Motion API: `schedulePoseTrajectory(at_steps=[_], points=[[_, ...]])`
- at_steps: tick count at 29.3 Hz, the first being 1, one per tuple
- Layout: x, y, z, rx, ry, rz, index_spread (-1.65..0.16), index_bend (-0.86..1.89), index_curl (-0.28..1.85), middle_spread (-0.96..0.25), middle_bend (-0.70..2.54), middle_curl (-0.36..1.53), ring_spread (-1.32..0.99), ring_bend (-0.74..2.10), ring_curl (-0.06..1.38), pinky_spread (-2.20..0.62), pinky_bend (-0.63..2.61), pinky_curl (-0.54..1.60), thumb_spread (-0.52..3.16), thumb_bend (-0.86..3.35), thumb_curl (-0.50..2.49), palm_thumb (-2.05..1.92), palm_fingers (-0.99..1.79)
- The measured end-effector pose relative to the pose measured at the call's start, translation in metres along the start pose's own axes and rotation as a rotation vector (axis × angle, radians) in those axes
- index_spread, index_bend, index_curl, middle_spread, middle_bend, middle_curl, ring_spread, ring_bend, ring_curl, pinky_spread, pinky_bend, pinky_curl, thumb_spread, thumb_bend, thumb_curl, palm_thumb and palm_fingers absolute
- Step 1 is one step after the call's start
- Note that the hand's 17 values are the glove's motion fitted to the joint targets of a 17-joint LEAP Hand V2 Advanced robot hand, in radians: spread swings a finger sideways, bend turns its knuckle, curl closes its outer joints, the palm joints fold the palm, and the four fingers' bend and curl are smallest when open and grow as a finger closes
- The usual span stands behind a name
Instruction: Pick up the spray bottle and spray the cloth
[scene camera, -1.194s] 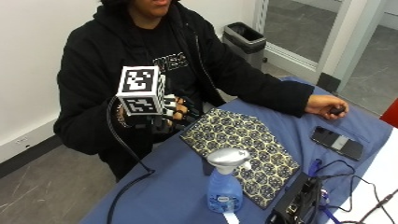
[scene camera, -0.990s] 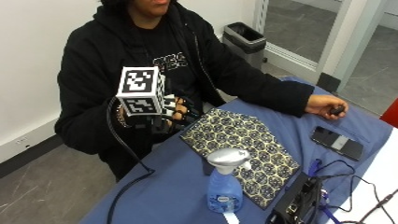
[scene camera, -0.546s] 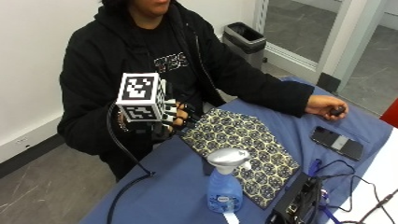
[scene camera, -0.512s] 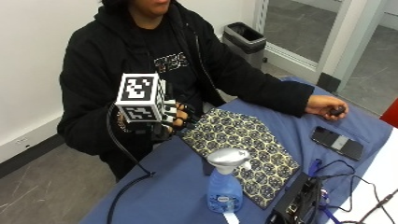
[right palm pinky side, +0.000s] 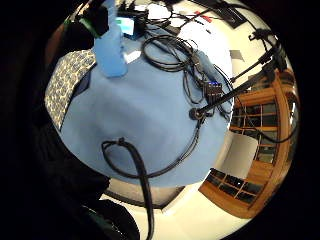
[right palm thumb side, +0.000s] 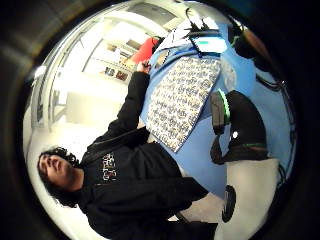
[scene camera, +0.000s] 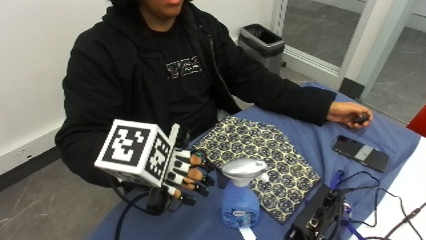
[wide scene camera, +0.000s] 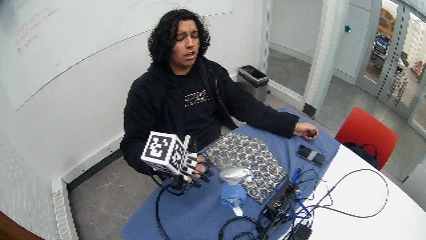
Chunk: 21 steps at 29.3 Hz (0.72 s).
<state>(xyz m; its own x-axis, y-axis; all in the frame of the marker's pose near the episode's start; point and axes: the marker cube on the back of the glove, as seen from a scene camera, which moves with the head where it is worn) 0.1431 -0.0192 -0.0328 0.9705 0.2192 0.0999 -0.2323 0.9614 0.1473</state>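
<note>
the spray bottle (scene camera: 241, 200), filled with blue liquid, is stood upright at the patterned cloth (scene camera: 266, 152)'s near edge. the gloved right hand (scene camera: 190, 175) is held just left of it, fingers relaxed, nothing gripped.

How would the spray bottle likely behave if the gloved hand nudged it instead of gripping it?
The spray bottle stands upright, tall on a small base with a bulky trigger head, so a high push probably tips it. Its blue liquid suggests some weight. The smooth plastic may slide on the blue tablecloth.
</note>
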Motion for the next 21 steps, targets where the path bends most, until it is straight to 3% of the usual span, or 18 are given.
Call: schedulePoseTrajectory(at_steps=[9, 13, 21], points=[[0.032, -0.074, 0.021, 0.102, -0.397, 0.038, -0.28, 0.09, 0.26, -0.04, 0.29, 0.35, -0.08, 0.38, 0.31, 0.15, 0.25, 0.30, 1.27, 0.31, 0.31, 0.67, 0.71], [0.038, -0.084, 0.027, 0.042, -0.515, 0.006, -0.28, 0.09, 0.25, -0.04, 0.29, 0.36, -0.08, 0.39, 0.33, 0.14, 0.25, 0.31, 1.22, 0.28, 0.31, 0.69, 0.70], [0.024, -0.109, 0.039, 0.111, -0.767, -0.012, -0.26, 0.16, 0.28, -0.06, 0.34, 0.38, -0.11, 0.45, 0.34, 0.13, 0.15, 0.27, 1.15, 0.24, 0.35, 0.77, 0.88]])
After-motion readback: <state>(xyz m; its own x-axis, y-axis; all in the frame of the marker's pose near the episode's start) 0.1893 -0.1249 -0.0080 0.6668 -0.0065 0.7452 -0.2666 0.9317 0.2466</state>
